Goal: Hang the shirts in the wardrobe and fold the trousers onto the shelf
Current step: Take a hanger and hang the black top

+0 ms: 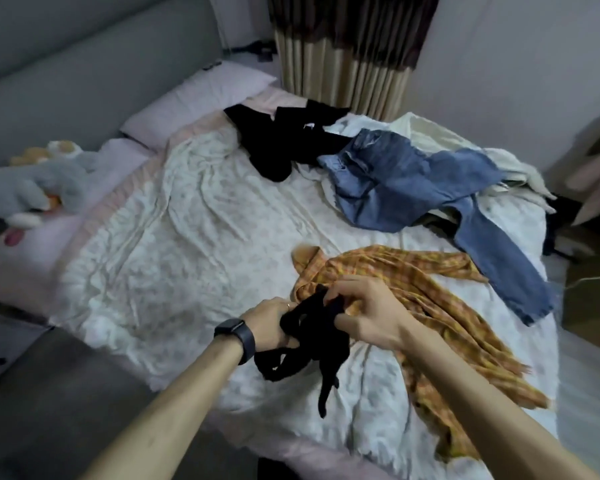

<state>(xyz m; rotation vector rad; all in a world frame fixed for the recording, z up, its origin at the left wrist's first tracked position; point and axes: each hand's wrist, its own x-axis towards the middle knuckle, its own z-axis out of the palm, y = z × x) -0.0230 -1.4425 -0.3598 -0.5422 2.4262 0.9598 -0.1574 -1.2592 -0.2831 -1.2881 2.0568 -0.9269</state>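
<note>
A small black garment with thin straps (305, 344) hangs bunched between my hands above the near part of the bed. My left hand (271, 320) grips its left side, and my right hand (364, 310) pinches its top with curled fingers. Under my right hand an orange plaid shirt (430, 292) lies spread on the bed. Blue jeans (413, 181) sprawl across the far right of the bed. A black garment (278, 140) lies crumpled at the far middle. White clothes (440, 140) are heaped behind the jeans.
The bed carries a rumpled white floral sheet (187, 237). A pink pillow (201, 98) and a grey plush toy (32, 188) lie at the left, against the grey headboard. A striped curtain (343, 57) hangs behind the bed. Floor shows at the right edge.
</note>
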